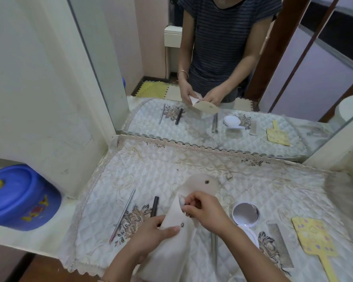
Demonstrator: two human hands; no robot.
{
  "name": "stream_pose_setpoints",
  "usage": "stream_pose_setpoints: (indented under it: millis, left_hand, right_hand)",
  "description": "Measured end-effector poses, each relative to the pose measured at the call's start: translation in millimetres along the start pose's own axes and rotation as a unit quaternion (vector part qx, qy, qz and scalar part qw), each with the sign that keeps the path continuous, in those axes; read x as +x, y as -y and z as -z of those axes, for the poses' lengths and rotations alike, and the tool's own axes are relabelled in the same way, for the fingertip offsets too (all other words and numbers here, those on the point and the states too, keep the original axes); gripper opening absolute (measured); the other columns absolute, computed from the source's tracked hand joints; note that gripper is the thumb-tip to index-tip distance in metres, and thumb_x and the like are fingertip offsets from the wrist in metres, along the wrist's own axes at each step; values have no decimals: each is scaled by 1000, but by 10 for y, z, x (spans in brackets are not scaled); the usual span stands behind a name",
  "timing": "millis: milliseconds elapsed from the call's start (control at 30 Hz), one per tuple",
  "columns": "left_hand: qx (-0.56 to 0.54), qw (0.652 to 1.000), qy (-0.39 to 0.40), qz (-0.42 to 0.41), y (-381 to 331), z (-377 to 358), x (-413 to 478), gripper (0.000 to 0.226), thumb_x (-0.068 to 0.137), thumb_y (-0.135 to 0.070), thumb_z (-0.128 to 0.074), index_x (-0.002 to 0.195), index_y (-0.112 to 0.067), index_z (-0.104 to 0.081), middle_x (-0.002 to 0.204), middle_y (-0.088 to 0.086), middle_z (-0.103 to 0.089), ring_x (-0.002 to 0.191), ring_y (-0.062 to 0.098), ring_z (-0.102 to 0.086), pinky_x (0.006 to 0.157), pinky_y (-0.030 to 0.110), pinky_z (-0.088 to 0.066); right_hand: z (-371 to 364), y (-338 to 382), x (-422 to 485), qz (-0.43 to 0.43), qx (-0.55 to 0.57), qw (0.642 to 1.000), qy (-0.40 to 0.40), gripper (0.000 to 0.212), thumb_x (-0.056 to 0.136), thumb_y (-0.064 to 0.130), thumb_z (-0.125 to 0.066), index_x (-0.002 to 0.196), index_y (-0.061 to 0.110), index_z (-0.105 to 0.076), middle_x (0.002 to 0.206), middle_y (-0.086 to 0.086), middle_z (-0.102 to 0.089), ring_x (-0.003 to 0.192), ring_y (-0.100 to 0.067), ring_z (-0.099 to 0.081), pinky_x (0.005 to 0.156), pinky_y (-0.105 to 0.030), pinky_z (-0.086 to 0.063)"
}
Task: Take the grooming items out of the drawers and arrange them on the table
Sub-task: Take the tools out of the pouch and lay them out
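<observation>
Cream pouch [184, 202]: flap open, my left hand [151, 231] clamps its lower edge.
Right hand [205, 210]: my fingertips pinch something small at its mouth.

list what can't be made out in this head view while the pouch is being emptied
- What the right hand pulls from the cream pouch: hidden by its fingers.
- Metal tool under the right wrist: upper end covered, type unclear.
- Yellow hand mirror: handle cut off by the bottom edge.
- The drawers: outside the frame.
</observation>
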State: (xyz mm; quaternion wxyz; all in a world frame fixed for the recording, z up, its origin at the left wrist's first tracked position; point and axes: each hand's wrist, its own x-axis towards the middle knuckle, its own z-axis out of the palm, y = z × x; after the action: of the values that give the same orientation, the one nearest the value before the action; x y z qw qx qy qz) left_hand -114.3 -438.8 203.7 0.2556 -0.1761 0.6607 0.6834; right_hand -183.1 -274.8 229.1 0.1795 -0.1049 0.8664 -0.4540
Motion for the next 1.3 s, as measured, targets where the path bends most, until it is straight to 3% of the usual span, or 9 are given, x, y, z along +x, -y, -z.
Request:
stream_pose_setpoints:
  millis: [233, 467, 633, 733, 800, 867, 967, 1067, 1300]
  left_hand:
    - [46, 995, -77, -32, -40, 160, -77, 31, 63, -28, -75, 89, -12, -72, 84, 7, -76, 73, 20, -71, 62, 28, -52]
    - [143, 969, -197, -32, 92, 605, -267, 6, 76, -23, -72, 79, -28, -71, 72, -4, -71, 61, 6, -64, 56, 20, -46]
    - [38, 962, -268, -32, 89, 813, -425, 11, 82, -25, -67, 85, -15, -68, 80, 5, -73, 63, 15, -66, 52, 24, -47]
    - [-9, 968, -247, -31, 58, 787, -440, 12, 82, -24, -66, 88, -13, -69, 82, 9, -75, 64, 17, -69, 53, 25, -50]
    - [-42, 974, -221, -28, 44, 722, -428, 12, 82, -21, -67, 89, -12, -70, 85, 9, -76, 70, 19, -71, 59, 29, -51]
    - [-64, 983, -174, -17, 26, 642, -420, 13, 82, -19, -66, 91, -10, -71, 85, 7, -76, 74, 18, -71, 62, 28, -52]
    - [-88, 991, -101, -13, -10, 518, -422, 14, 77, -18, -72, 89, -10, -72, 86, 6, -76, 76, 17, -71, 63, 26, -54]
    - [-106, 992, -61, -16, -40, 387, -391, 24, 71, -22, -73, 90, -8, -72, 90, 9, -75, 80, 20, -70, 70, 30, -55]
    - [-145, 985, -88, 1, -136, 160, -215, 20, 82, -12, -66, 100, -3, -68, 100, 19, -72, 89, 30, -68, 79, 38, -53]
  right_hand:
    - [344, -10, 136, 59, -20, 992, -113, 14, 86, 12, -60, 73, 18, -57, 70, 7, -58, 66, 1, -51, 61, -10, -37]
    - [420, -97, 317, 19, -3, 993, -118, 21, 92, 10, -49, 73, 19, -47, 67, 3, -52, 62, -10, -47, 58, -16, -35]
    - [374, -216, 415, -6, -57, 996, -74, 29, 89, 9, -54, 65, 25, -48, 63, 4, -55, 60, -12, -52, 58, -17, -39]
    - [214, -221, 489, -28, -191, 979, -65, 9, 85, 19, -61, 92, 14, -65, 94, -10, -68, 94, -29, -59, 79, -23, -44]
    - [94, -134, 520, -8, -281, 958, -54, 41, 84, 32, -62, 121, 14, -55, 126, -11, -57, 121, -30, -45, 100, -35, -34]
    - [8, 72, 503, 57, -205, 976, -45, 56, 83, 36, -63, 132, 16, -44, 135, -1, -47, 128, -22, -38, 106, -35, -28]
    - [-68, 448, 384, 80, 23, 997, -5, 49, 80, 30, -67, 125, 28, -49, 115, 16, -54, 108, -7, -51, 94, -25, -39]
    - [-90, 528, 299, 134, 42, 990, -25, 16, 83, 23, -64, 84, 39, -62, 72, 24, -65, 70, 5, -57, 65, -12, -41]
    - [-163, 182, -7, 260, -96, 961, -4, 30, 81, 36, -49, 94, 19, -70, 97, 0, -74, 103, -11, -61, 89, -12, -41]
